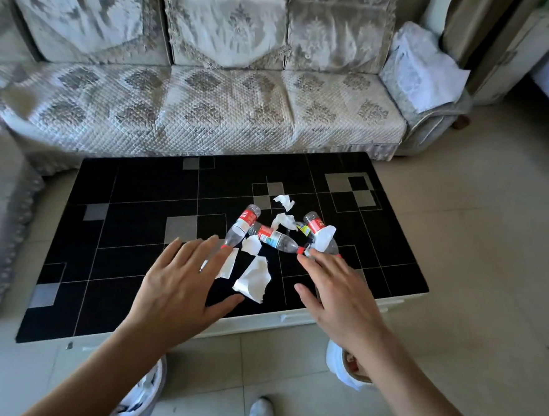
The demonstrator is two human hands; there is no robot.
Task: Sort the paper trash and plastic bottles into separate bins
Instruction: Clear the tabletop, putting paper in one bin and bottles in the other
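Observation:
Clear plastic bottles with red labels lie in a heap on the black tiled table (130, 295): one on the left (241, 226), one across the middle (272, 237), one on the right (317, 227). Several crumpled white paper pieces lie among them, the largest (252, 279) nearest me, another (284, 202) at the back. My left hand (180, 282) hovers open, fingers spread, just left of the heap, partly covering a paper piece (228, 263). My right hand (338, 293) is open too, its fingertips close to the red cap of the middle bottle.
Two bins lined with white bags stand on the floor under my arms, one at the left (146, 390), one at the right (343, 365). A patterned sofa (208, 112) runs behind the table. My shoe (260, 414) shows at the bottom.

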